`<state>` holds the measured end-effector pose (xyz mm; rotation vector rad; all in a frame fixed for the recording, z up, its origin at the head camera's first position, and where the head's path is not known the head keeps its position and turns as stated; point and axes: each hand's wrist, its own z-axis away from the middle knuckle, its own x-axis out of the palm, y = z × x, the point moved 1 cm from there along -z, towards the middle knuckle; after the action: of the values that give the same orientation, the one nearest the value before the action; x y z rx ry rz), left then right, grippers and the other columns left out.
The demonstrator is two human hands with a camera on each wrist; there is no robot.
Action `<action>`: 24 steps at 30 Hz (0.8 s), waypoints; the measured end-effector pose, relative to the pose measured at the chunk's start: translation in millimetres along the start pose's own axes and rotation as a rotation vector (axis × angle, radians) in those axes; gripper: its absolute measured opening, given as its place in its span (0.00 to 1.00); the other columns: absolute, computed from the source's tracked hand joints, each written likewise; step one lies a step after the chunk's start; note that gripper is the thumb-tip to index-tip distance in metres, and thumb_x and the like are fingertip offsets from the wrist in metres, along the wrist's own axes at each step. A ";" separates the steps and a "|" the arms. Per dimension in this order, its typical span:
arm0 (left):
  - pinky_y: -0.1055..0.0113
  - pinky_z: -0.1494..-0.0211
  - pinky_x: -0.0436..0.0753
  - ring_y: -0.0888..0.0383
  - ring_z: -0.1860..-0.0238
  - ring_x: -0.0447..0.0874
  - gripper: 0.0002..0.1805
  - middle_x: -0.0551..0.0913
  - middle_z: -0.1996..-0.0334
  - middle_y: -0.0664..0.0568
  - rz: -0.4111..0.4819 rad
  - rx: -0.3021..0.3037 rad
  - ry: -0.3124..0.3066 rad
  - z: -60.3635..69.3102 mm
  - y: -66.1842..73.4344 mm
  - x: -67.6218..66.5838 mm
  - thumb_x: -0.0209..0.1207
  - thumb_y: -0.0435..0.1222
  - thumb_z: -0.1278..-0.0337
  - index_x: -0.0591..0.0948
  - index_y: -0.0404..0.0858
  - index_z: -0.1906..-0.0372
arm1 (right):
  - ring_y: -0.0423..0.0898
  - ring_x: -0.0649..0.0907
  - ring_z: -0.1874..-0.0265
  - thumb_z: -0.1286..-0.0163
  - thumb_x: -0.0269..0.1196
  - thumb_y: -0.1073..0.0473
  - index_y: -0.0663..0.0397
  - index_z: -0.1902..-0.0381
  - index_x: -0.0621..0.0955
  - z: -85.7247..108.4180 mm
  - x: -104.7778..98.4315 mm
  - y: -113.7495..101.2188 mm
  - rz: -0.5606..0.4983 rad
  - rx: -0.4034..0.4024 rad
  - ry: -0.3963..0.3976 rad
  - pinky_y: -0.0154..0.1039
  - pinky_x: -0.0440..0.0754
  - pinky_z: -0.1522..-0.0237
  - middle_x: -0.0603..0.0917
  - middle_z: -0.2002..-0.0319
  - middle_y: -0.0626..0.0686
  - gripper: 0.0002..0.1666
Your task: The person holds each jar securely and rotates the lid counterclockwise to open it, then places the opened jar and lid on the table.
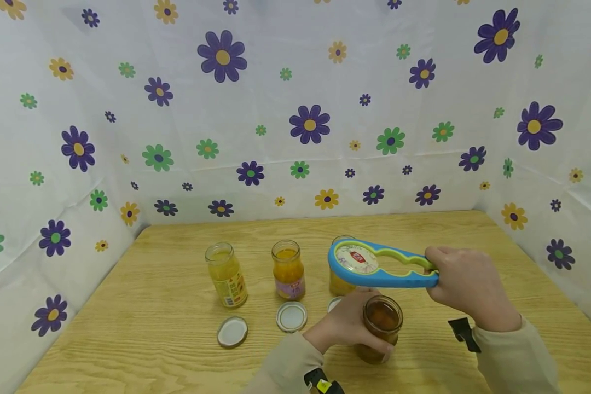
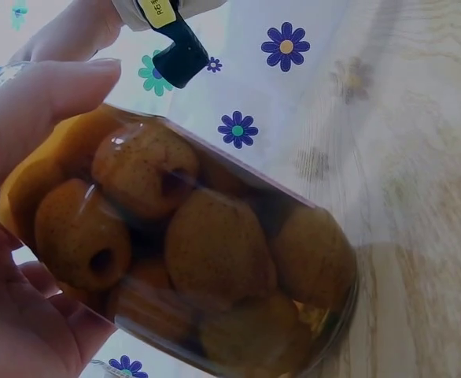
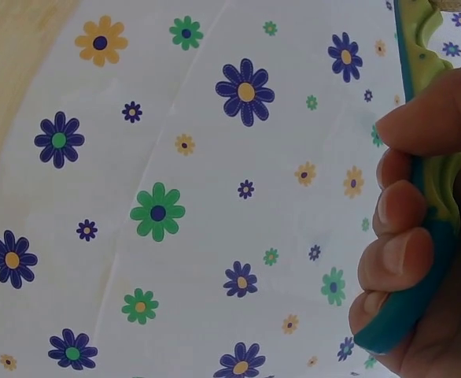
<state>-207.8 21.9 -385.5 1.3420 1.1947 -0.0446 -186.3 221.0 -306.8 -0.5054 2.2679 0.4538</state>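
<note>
A glass jar of round brown fruit in dark liquid (image 2: 215, 244) stands on the table, its mouth uncovered in the head view. My left hand (image 1: 352, 323) grips this jar round its side, with the thumb across the front. My right hand (image 1: 468, 282) holds the handle end of a blue and green jar opener (image 1: 399, 279) raised above and behind the jar. In the opener's round end sits a printed lid (image 1: 357, 259), apart from the jar. The right wrist view has the fingers curled round the opener's handle (image 3: 427, 276).
Behind stand an open jar with yellow contents (image 1: 226, 279), an open jar with orange contents (image 1: 289, 273) and a third jar (image 1: 341, 285) partly hidden by the opener. Loose lids (image 1: 232, 332) lie in front of them. Flowered cloth (image 1: 266, 109) surrounds the wooden table (image 1: 143, 312).
</note>
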 end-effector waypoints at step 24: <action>0.73 0.54 0.72 0.68 0.58 0.73 0.32 0.76 0.59 0.63 0.347 -0.175 0.127 -19.7 -6.2 10.5 0.71 0.34 0.67 0.70 0.46 0.50 | 0.37 0.54 0.91 0.69 0.59 0.67 0.46 0.87 0.62 12.6 -11.0 17.2 -0.001 0.091 -0.025 0.32 0.50 0.89 0.55 0.89 0.41 0.17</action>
<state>-219.1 40.8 -392.5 1.3941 1.0291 0.3902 -180.1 244.0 -304.1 -0.4527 2.2530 0.3520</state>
